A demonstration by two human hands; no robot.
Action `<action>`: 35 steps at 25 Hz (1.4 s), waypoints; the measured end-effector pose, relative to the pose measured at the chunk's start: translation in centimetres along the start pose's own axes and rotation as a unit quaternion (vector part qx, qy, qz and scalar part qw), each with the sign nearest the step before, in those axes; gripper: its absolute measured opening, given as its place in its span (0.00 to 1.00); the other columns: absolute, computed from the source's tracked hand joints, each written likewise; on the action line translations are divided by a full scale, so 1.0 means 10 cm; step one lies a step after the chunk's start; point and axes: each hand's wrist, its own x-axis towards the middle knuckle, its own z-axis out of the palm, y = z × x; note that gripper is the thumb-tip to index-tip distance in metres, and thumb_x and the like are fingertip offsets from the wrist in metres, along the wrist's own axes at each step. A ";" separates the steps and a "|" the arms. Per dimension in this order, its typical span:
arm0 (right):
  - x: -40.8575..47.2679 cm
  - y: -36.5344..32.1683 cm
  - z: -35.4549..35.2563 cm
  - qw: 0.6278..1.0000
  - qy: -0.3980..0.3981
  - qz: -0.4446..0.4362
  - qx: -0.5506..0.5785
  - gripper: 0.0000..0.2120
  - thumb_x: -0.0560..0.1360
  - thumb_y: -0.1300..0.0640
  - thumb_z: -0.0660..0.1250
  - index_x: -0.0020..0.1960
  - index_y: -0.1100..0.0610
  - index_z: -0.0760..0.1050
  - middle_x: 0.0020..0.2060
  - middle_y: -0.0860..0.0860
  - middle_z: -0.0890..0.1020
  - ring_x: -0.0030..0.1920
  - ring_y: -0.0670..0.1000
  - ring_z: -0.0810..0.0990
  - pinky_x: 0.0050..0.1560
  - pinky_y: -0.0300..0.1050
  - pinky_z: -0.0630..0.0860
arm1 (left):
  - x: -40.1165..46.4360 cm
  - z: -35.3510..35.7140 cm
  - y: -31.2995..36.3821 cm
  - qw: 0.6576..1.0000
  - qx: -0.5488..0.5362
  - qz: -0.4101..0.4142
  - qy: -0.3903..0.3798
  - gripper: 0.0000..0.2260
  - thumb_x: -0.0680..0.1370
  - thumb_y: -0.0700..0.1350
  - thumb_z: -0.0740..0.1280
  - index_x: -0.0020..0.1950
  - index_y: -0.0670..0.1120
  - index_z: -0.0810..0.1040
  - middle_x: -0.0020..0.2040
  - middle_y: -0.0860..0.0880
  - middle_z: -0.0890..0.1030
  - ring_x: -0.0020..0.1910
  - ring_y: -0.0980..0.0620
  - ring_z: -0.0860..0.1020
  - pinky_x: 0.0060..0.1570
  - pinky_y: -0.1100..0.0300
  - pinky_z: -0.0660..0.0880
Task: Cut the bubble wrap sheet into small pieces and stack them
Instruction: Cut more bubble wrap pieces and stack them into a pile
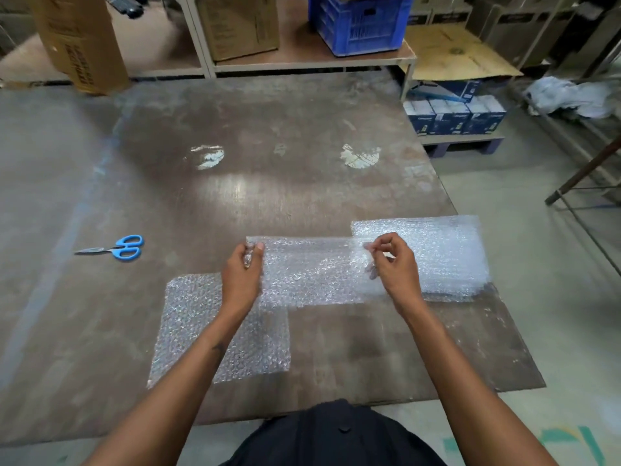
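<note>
head view: both hands (241,274) (394,264) pinch a bubble wrap piece (309,270); box writing illegible.

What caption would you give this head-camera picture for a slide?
Both hands, left hand and right hand, hold up a bubble wrap piece over the table; blue scissors lie aside.

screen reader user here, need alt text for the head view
Both hands, left hand and right hand, hold a bubble wrap piece by its top corners above a brown table. Blue scissors lie to the left, with other bubble wrap pieces on the table.
</note>
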 end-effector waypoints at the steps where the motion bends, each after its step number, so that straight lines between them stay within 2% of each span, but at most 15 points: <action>1: 0.08 -0.01 -0.15 1.000 0.012 0.004 -0.001 0.07 0.83 0.60 0.70 0.48 0.51 0.79 0.49 0.51 0.86 0.35 0.56 0.85 0.34 0.51 0.80 | 0.00 0.15 0.08 1.000 0.002 0.009 -0.007 0.14 0.85 0.59 0.63 0.56 0.49 0.78 0.39 0.49 0.79 0.29 0.59 0.75 0.28 0.58 0.75; 6: 0.57 -0.06 -0.97 0.995 0.084 0.023 -0.056 0.09 0.83 0.59 0.66 0.48 0.48 0.82 0.50 0.49 0.86 0.33 0.53 0.84 0.33 0.45 0.76 | 0.14 1.15 0.48 0.999 0.003 0.028 -0.028 0.10 0.85 0.56 0.64 0.57 0.49 0.74 0.39 0.49 0.81 0.28 0.55 0.76 0.29 0.54 0.76; 9: 0.89 0.03 -1.44 0.987 0.108 0.034 -0.113 0.11 0.83 0.60 0.64 0.50 0.47 0.82 0.49 0.49 0.85 0.34 0.53 0.84 0.34 0.46 0.77 | 0.23 1.77 0.59 0.998 0.012 0.008 -0.065 0.11 0.85 0.52 0.66 0.58 0.45 0.74 0.43 0.48 0.80 0.23 0.57 0.75 0.25 0.59 0.74; 11: 1.05 0.16 -1.66 0.981 0.104 0.042 -0.156 0.11 0.83 0.60 0.64 0.52 0.47 0.83 0.48 0.48 0.85 0.38 0.56 0.85 0.38 0.49 0.80 | 0.29 2.05 0.56 0.997 0.023 -0.009 -0.077 0.12 0.84 0.51 0.68 0.58 0.43 0.75 0.45 0.47 0.79 0.23 0.57 0.75 0.24 0.60 0.74; 14: 1.14 0.41 -1.78 0.968 0.113 0.034 -0.220 0.10 0.83 0.61 0.63 0.55 0.51 0.83 0.51 0.49 0.84 0.50 0.57 0.84 0.48 0.47 0.75 | 0.35 2.26 0.45 0.993 0.064 -0.028 -0.099 0.13 0.82 0.55 0.71 0.57 0.46 0.77 0.44 0.50 0.79 0.37 0.50 0.79 0.37 0.58 0.76; 16: 1.14 0.51 -1.78 0.961 0.120 -0.002 -0.250 0.10 0.84 0.62 0.63 0.59 0.55 0.82 0.56 0.53 0.83 0.58 0.59 0.81 0.55 0.47 0.72 | 0.33 2.27 0.43 0.991 0.103 -0.026 -0.078 0.17 0.80 0.57 0.72 0.61 0.48 0.76 0.50 0.52 0.78 0.48 0.49 0.78 0.48 0.55 0.75; 18: 1.10 0.55 -1.79 0.934 0.127 -0.051 -0.330 0.11 0.85 0.57 0.64 0.64 0.56 0.80 0.62 0.58 0.79 0.64 0.62 0.77 0.63 0.53 0.70 | 0.21 2.24 0.46 0.987 0.152 0.045 0.020 0.21 0.81 0.55 0.72 0.69 0.47 0.72 0.61 0.50 0.73 0.57 0.49 0.75 0.59 0.56 0.72; 20: 1.03 0.53 -1.71 0.876 0.147 -0.118 -0.444 0.14 0.86 0.52 0.63 0.69 0.52 0.76 0.70 0.59 0.75 0.71 0.63 0.73 0.68 0.57 0.64 | 0.01 2.30 0.61 0.961 0.192 0.180 0.086 0.21 0.83 0.50 0.69 0.75 0.48 0.70 0.70 0.48 0.70 0.67 0.49 0.71 0.66 0.56 0.66; 21: 0.98 0.49 -1.60 0.855 0.136 -0.150 -0.478 0.16 0.86 0.50 0.62 0.72 0.51 0.74 0.74 0.58 0.73 0.75 0.61 0.71 0.70 0.58 0.61 | -0.09 2.38 0.69 0.944 0.208 0.250 0.063 0.21 0.85 0.50 0.67 0.77 0.49 0.70 0.74 0.49 0.69 0.72 0.51 0.69 0.68 0.57 0.63; 23: 0.90 0.48 -1.32 0.839 0.043 -0.176 -0.513 0.21 0.87 0.45 0.54 0.77 0.49 0.71 0.79 0.55 0.70 0.80 0.57 0.67 0.75 0.58 0.58 | -0.19 2.63 0.72 0.901 0.281 0.328 -0.040 0.21 0.87 0.53 0.61 0.81 0.53 0.69 0.81 0.52 0.66 0.79 0.54 0.63 0.72 0.56 0.58; 25: 0.89 0.61 -1.18 0.838 -0.048 -0.132 -0.527 0.30 0.85 0.39 0.44 0.82 0.46 0.65 0.83 0.53 0.65 0.83 0.55 0.61 0.80 0.59 0.54 | -0.16 2.80 0.58 0.859 0.395 0.302 -0.119 0.25 0.88 0.60 0.52 0.84 0.56 0.63 0.85 0.53 0.59 0.84 0.53 0.57 0.79 0.51 0.53; 27: 0.93 0.76 -1.29 0.846 -0.057 -0.081 -0.525 0.34 0.83 0.34 0.40 0.85 0.45 0.59 0.85 0.51 0.59 0.85 0.53 0.55 0.82 0.57 0.49 | -0.05 2.74 0.40 0.841 0.453 0.232 -0.182 0.30 0.86 0.67 0.46 0.86 0.57 0.53 0.87 0.53 0.51 0.85 0.52 0.49 0.82 0.47 0.45; 29: 0.93 0.84 -1.47 0.847 -0.040 -0.071 -0.525 0.34 0.85 0.32 0.41 0.85 0.45 0.58 0.86 0.51 0.58 0.86 0.53 0.53 0.83 0.57 0.49 | 0.02 2.61 0.28 0.842 0.446 0.215 -0.216 0.35 0.84 0.70 0.47 0.87 0.55 0.47 0.87 0.54 0.46 0.85 0.54 0.44 0.83 0.45 0.44; 32: 0.89 0.85 -1.61 0.855 -0.034 -0.062 -0.514 0.34 0.85 0.31 0.42 0.86 0.46 0.57 0.86 0.53 0.53 0.86 0.54 0.50 0.84 0.58 0.49 | 0.02 2.46 0.25 0.849 0.432 0.214 -0.216 0.41 0.82 0.74 0.46 0.87 0.51 0.44 0.87 0.52 0.44 0.85 0.54 0.42 0.83 0.45 0.45; 35: 0.77 0.69 -1.54 0.833 0.017 -0.123 -0.539 0.34 0.86 0.32 0.45 0.86 0.49 0.57 0.86 0.54 0.54 0.86 0.54 0.51 0.84 0.56 0.49 | -0.02 2.25 0.23 0.897 0.365 0.193 -0.157 0.42 0.81 0.74 0.44 0.87 0.50 0.42 0.87 0.52 0.44 0.85 0.54 0.43 0.82 0.47 0.45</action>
